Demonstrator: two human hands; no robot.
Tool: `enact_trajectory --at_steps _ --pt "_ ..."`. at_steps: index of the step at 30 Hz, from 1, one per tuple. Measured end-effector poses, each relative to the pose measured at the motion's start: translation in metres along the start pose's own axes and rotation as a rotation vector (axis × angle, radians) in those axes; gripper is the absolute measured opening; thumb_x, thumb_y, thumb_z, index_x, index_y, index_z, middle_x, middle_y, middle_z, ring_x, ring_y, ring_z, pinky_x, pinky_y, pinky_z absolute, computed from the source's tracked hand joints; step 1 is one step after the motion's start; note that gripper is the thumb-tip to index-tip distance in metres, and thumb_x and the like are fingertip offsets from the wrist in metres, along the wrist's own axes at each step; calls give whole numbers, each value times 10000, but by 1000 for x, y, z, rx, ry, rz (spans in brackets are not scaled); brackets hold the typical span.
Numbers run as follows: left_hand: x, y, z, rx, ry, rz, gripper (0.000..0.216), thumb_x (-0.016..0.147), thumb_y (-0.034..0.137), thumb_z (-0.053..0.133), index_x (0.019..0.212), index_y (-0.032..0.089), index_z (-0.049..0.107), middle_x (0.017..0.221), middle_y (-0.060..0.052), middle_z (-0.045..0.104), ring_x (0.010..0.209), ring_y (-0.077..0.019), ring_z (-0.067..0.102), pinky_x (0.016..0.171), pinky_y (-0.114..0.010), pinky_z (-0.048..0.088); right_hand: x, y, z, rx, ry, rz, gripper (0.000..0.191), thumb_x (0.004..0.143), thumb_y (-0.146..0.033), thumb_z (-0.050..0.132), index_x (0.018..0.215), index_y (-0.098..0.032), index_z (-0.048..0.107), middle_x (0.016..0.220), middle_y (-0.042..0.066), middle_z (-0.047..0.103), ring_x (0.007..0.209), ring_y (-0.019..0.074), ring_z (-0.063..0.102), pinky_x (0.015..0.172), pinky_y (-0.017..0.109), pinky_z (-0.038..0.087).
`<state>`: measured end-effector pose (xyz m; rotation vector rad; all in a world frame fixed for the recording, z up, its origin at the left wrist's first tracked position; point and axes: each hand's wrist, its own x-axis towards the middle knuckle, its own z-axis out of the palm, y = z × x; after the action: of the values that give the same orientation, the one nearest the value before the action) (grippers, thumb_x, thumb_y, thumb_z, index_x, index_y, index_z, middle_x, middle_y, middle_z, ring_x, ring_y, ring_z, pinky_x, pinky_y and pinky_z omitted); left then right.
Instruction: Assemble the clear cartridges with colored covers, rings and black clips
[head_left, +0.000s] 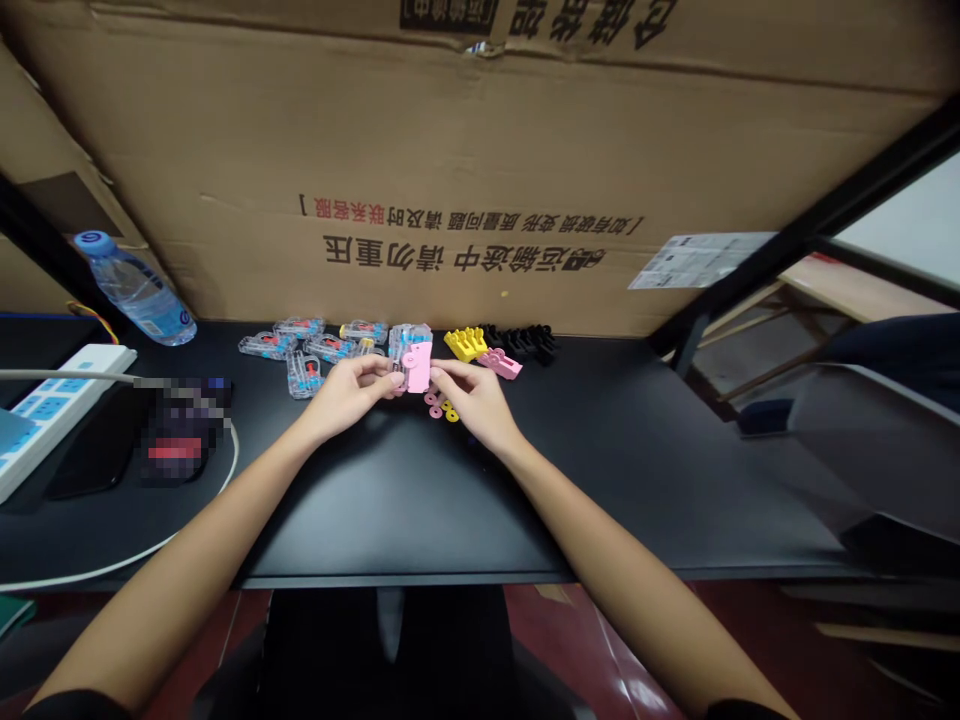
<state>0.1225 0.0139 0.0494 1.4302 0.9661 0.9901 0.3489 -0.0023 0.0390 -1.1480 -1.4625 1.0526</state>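
Observation:
A flat pink plastic part (418, 368) with a round boss on its face is held up between my two hands. My left hand (347, 397) pinches its left edge between thumb and fingers. On the other side, my right hand (478, 405) grips the right edge. Clear plastic pieces with blue bits (405, 335) show just behind it; whether they touch it I cannot tell. Small pink rings (436, 411) and yellow rings (451, 414) lie beneath my right fingers. Beyond that hand are yellow plastic parts (465, 343), another pink part (501, 364) and several black parts (529, 342).
Several clear plastic pieces with red and blue insides (304, 373) lie left of my hands. Further left are a water bottle (139, 290), a white power strip (60, 405), a dark phone (97, 445) and a white cable (234, 460). A cardboard wall (450, 150) closes off the back.

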Motion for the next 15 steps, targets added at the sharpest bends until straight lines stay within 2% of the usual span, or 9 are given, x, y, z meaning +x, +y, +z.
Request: enact_trajectory --at_steps 4,8,10,13,14,15 --pt "-3 3 6 -31 22 0 493 754 570 920 984 163 764 957 -76 812 892 -235 789 908 -397 644 -4 -7 5 90 -68 90 496 898 -597 784 1157 -176 821 749 30 715 597 164 651 563 309 568" --pt "-5 6 4 8 -13 9 450 752 498 934 1007 161 779 1008 -89 827 906 -229 796 933 -384 630 0 -10 -3 50 -176 81 470 831 -617 852 993 -178 800 773 37 721 608 160 637 575 309 554" --pt "-7 7 2 32 -21 19 418 766 480 924 1001 165 782 1010 -88 829 898 -222 795 934 -376 623 3 -11 -9 34 -146 61 465 831 -632 854 943 -185 791 797 45 739 641 169 646 621 321 565" --pt "-9 10 2 44 -3 34 380 786 488 909 938 173 759 943 -73 819 869 -223 795 890 -362 624 4 -14 -12 48 49 -30 461 875 -656 806 979 -207 799 854 44 757 732 184 660 713 334 573" --pt "-10 11 2 46 0 38 380 785 493 908 916 174 749 917 -68 813 861 -225 796 870 -357 625 3 -15 -9 46 42 -39 470 883 -672 790 969 -210 800 861 45 758 747 192 659 713 339 568" --pt "-10 12 3 47 2 43 383 783 498 908 900 174 741 896 -65 808 854 -228 796 853 -352 626 2 -16 -6 30 -46 -25 478 870 -681 799 944 -209 799 854 46 756 749 200 656 702 343 561"
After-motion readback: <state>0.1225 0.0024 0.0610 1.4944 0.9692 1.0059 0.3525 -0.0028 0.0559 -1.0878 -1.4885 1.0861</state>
